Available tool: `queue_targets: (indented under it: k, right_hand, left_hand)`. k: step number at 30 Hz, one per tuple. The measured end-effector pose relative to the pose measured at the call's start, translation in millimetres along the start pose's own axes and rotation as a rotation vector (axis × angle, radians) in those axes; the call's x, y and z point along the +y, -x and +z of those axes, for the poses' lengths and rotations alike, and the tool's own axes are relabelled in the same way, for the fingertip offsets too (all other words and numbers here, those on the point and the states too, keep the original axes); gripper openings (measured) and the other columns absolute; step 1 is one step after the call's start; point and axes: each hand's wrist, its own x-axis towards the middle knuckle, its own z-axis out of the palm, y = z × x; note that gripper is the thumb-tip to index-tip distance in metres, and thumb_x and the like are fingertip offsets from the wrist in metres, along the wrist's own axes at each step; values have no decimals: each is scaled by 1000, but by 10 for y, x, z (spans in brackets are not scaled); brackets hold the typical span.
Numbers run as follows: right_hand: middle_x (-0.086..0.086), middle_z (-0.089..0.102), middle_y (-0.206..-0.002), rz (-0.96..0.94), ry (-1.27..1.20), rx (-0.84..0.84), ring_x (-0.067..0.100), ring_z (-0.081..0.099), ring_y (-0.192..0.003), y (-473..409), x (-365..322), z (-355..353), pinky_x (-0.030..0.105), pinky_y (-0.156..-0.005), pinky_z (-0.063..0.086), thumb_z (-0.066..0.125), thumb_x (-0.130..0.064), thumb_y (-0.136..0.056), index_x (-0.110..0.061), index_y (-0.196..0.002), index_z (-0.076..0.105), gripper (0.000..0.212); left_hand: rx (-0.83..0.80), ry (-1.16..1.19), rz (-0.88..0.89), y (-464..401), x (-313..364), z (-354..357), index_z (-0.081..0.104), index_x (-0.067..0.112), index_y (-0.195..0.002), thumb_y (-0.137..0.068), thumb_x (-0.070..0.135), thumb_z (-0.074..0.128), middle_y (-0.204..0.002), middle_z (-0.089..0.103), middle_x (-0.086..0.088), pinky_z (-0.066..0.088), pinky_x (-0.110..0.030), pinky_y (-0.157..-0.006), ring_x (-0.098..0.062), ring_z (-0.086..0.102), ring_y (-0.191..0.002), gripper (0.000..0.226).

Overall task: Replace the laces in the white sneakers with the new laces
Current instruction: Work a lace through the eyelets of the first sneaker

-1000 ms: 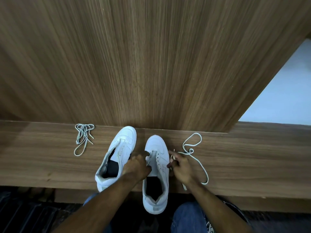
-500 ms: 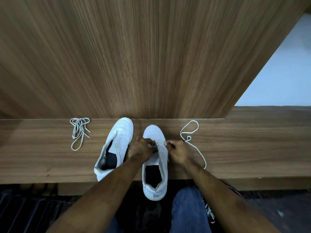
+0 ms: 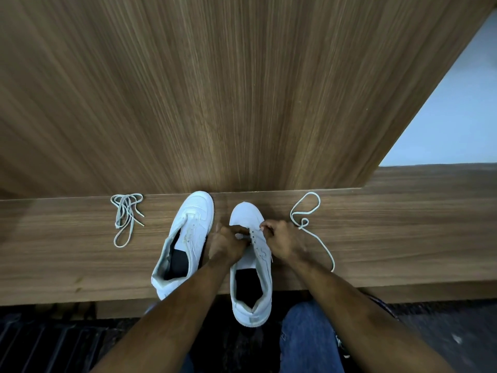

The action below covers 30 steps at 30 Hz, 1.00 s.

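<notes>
Two white sneakers stand on a wooden ledge, toes toward the wall. The left sneaker leans slightly left with no lace in its eyelets. The right sneaker overhangs the ledge's front edge with its heel. My left hand grips the right sneaker's left eyelet flap near the toe. My right hand pinches one end of a white lace at the front eyelets; the lace trails to the right in a loop. A second lace lies bundled left of the shoes.
A tall wood-grain panel rises directly behind the ledge. A pale wall shows at the right. Below the ledge are a dark floor, my jeans-clad knee and part of a shoe on my foot.
Both hands have moved forward along the right sneaker toward its toe-end eyelets. The trailing lace has shifted with my right hand. The camera tilted a little.
</notes>
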Motion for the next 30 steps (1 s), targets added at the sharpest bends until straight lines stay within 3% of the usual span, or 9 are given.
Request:
queue_targets:
  k: [6, 15, 18, 21, 25, 28, 30]
  right_hand:
    - [5, 71, -102, 20, 49, 30, 31, 64, -96, 5, -46, 64, 36, -75, 49, 48, -26, -93, -27, -105, 67, 22]
    - [5, 72, -101, -13, 46, 30, 31, 65, -95, 27, -46, 93, 34, -74, 47, 47, -26, -94, -26, -104, 66, 21]
    - [1, 72, -102, 18, -41, -31, 26, 65, -96, -26, -85, 133, 34, -78, 49, 50, -21, -92, -26, -100, 69, 22]
    - [-2, 73, -98, 101, -238, -34, 23, 67, -92, -100, -55, 205, 36, -82, 53, 56, -20, -88, -26, -93, 74, 20]
    - [2, 74, -98, 129, -340, -90, 16, 65, -80, -135, -16, 198, 30, -78, 53, 59, -18, -89, -21, -96, 76, 18]
    - [0, 71, -106, 92, -285, -100, 21, 66, -95, -113, -39, 191, 39, -86, 52, 58, -27, -86, -27, -105, 69, 21]
    - [-2, 65, -115, -9, -281, -90, 23, 64, -103, -76, -79, 216, 43, -89, 51, 55, -30, -83, -30, -115, 63, 33]
  left_hand:
    - [1, -31, 33, 19, -21, -15, 74, 26, -98, -81, 21, 68, -112, 68, -3, 53, -34, -89, -17, 63, -99, 19]
    - [56, -77, 23, 63, 41, -9, 73, 28, -104, -83, 23, 67, -122, 54, -6, 52, -30, -86, -24, 62, -100, 23]
    - [77, -155, 40, 75, 105, -12, 71, 23, -106, -85, 18, 62, -114, 52, -2, 48, -31, -93, -26, 57, -109, 23]
    - [90, -275, 10, 55, 173, 10, 68, 26, -108, -87, 19, 57, -125, 44, -6, 47, -37, -94, -29, 53, -114, 25]
    - [83, -499, 66, 3, 250, 12, 65, 20, -111, -93, 22, 48, -125, 40, -7, 47, -38, -96, -27, 47, -119, 25]
    - [4, -475, 163, -30, 208, -93, 66, 14, -103, -91, 24, 53, -119, 46, -8, 50, -37, -86, -28, 57, -105, 21]
    - [-47, -311, 209, -54, 147, -223, 68, 13, -86, -88, 17, 58, -102, 58, -5, 48, -31, -76, -21, 61, -87, 11]
